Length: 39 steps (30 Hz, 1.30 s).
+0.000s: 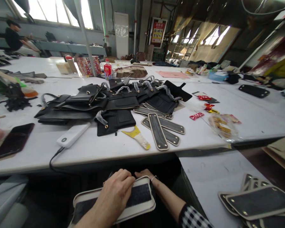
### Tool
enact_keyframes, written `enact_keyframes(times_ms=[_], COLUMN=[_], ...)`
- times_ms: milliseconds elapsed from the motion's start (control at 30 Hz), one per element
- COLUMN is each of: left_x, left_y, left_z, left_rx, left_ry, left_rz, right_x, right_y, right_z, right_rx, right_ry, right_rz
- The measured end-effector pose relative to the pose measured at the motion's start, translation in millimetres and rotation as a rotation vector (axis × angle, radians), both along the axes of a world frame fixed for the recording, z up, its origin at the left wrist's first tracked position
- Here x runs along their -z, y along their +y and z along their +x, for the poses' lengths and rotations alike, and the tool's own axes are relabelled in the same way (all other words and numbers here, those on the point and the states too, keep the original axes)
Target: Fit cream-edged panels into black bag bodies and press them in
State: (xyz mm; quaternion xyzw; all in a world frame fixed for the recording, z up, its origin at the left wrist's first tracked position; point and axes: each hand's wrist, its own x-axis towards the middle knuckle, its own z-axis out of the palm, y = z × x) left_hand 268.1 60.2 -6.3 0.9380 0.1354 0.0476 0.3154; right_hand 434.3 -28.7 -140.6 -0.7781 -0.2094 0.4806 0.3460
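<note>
A long black bag piece (139, 194) with a cream rim and rounded corners is tilted over the dark gap in front of the table. My left hand (115, 190) lies across its top with the fingers curled over the far edge, closed on it. At the far right corner is my right hand (144, 173), bent round the edge behind the cream rim. Most of its fingers are hidden by the piece. A checked sleeve (194, 218) covers the right forearm. The lower left end of the piece is partly behind my left arm.
Black handbags (118, 99) are heaped on the white table (85, 158). Studded oblong panels (158, 131) lie beside them, with more panels (261, 201) at right. A power bank (73, 134), a phone (14, 139) and sweets (196, 116) are around. Another person (13, 39) sits far left.
</note>
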Motion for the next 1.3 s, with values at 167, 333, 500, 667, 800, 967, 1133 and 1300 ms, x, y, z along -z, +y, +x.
enact_keyframes(times_ms=[167,333,500,667,800,967,1133,1300], left_x=[-5.0,-3.6,2.3,4.2,4.4,-0.8,-7.5,-8.6], left_y=[1,3,5,1,-8,-14,-17,-21], left_z=[3,8,10,4,-3,-7,-8,-8], left_rx=[-0.100,-0.171,-0.178,-0.168,-0.081,0.070,0.140,0.152], left_ry=[0.064,0.089,0.063,0.011,-0.036,0.042,0.097,0.124], left_rz=[-0.066,-0.128,-0.108,-0.087,0.114,0.303,0.375,0.410], right_x=[-74.1,-130.2,-120.2,-117.2,-123.8,-132.1,-123.6,-117.3], right_y=[-17,-34,-30,-34,-45,-52,-56,-59], right_z=[11,-11,-19,-20,-27,-34,-37,-41], right_rx=[-0.050,-0.366,-0.485,-0.535,-0.593,-0.688,-0.754,-0.764], right_ry=[-0.293,-0.540,-0.733,-0.801,-0.893,-0.986,-1.193,-1.284], right_rz=[0.208,0.545,0.657,0.670,0.658,0.582,0.576,0.556])
